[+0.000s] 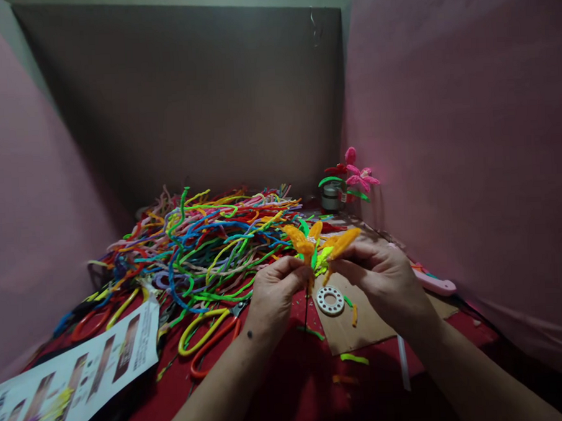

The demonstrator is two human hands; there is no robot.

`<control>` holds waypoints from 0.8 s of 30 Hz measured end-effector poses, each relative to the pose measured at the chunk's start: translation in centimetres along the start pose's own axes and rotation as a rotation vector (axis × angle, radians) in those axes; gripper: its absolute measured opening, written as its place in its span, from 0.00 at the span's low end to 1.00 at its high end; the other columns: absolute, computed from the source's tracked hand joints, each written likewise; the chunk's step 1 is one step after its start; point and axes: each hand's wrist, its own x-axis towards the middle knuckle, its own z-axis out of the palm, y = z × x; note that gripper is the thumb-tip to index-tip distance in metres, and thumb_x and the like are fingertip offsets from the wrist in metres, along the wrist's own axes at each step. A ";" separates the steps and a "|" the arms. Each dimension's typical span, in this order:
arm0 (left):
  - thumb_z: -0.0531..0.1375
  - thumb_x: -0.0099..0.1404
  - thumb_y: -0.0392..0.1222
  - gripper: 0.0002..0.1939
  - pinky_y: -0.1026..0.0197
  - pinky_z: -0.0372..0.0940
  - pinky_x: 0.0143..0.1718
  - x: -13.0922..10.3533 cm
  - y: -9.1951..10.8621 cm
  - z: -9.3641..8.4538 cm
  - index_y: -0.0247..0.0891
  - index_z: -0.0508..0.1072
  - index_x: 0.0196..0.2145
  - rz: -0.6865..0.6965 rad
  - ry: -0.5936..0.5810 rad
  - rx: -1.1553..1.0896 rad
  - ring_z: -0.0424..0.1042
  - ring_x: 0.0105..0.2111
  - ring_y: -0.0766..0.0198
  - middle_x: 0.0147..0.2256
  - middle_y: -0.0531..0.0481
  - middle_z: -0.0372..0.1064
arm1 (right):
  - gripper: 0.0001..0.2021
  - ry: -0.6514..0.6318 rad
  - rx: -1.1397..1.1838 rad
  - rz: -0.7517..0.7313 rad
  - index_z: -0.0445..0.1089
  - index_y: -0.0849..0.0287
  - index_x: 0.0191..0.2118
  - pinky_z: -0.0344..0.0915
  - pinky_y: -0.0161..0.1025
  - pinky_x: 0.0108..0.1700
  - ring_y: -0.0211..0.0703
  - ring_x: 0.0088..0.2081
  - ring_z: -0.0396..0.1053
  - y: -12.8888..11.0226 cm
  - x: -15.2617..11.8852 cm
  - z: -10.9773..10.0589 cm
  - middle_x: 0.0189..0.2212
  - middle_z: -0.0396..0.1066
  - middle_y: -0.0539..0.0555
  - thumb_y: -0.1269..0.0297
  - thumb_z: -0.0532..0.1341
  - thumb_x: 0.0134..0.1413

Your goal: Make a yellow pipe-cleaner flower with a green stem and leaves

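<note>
My left hand [278,297] pinches the base of an orange pipe-cleaner flower [301,240], whose dark thin stem points down below the fingers. Green and yellow-green fuzzy bits show beside its petals. Close on the right, my right hand [381,280] is closed on an orange pipe-cleaner petal [344,242] that slants up past the fingertips. The two hands are a short way apart, above a piece of cardboard [356,331]. Whether the petal joins the flower I cannot tell. A white ring with holes [330,301] lies on the cardboard below.
A heap of coloured pipe cleaners [217,238] spreads behind my left hand. Scissors with yellow and red handles [205,332] lie left of my left wrist, near a printed sheet [124,354]. A pink fuzzy flower [362,176] stands at the back right. A pink-handled tool [435,283] lies right.
</note>
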 end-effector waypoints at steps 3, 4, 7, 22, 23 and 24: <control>0.62 0.50 0.37 0.05 0.67 0.56 0.26 -0.1 0.0 0.2 0.33 0.71 0.21 -0.011 -0.035 -0.032 0.59 0.22 0.70 0.20 0.54 0.63 | 0.05 -0.043 0.101 0.100 0.74 0.59 0.29 0.60 0.34 0.29 0.35 0.26 0.63 0.3 -0.1 0.6 0.23 0.70 0.50 0.66 0.62 0.46; 0.62 0.50 0.38 0.05 0.67 0.56 0.26 -0.2 0.0 0.3 0.33 0.71 0.21 -0.012 -0.039 -0.044 0.59 0.22 0.71 0.20 0.54 0.63 | 0.04 -0.030 0.138 0.117 0.74 0.59 0.29 0.61 0.35 0.29 0.35 0.26 0.63 0.5 -0.1 0.8 0.24 0.70 0.50 0.66 0.62 0.45; 0.63 0.49 0.38 0.06 0.67 0.55 0.26 -0.2 -0.1 0.4 0.34 0.71 0.20 0.000 -0.044 -0.061 0.59 0.22 0.71 0.19 0.55 0.63 | 0.02 0.017 0.200 0.123 0.72 0.59 0.26 0.62 0.35 0.32 0.36 0.28 0.64 1.0 -0.2 1.4 0.24 0.70 0.49 0.67 0.63 0.43; 0.62 0.51 0.36 0.05 0.66 0.57 0.28 -0.3 -0.1 0.3 0.33 0.72 0.20 -0.010 -0.083 -0.004 0.60 0.22 0.70 0.19 0.53 0.65 | 0.04 0.014 0.227 0.129 0.71 0.60 0.25 0.61 0.35 0.31 0.35 0.27 0.63 1.3 -0.2 1.4 0.24 0.69 0.49 0.65 0.64 0.44; 0.62 0.50 0.35 0.04 0.66 0.57 0.28 -0.4 0.0 0.4 0.33 0.72 0.20 -0.015 -0.086 0.002 0.61 0.23 0.69 0.19 0.53 0.65 | 0.04 0.009 0.249 0.134 0.71 0.60 0.26 0.61 0.35 0.31 0.36 0.27 0.63 1.3 -0.3 1.5 0.24 0.69 0.49 0.65 0.64 0.43; 0.61 0.50 0.35 0.04 0.65 0.57 0.28 -0.4 0.0 0.4 0.33 0.72 0.20 -0.018 -0.088 0.012 0.61 0.23 0.69 0.20 0.53 0.66 | 0.04 0.005 0.275 0.139 0.71 0.60 0.26 0.61 0.36 0.32 0.36 0.28 0.63 1.3 -0.3 1.5 0.24 0.68 0.50 0.66 0.64 0.43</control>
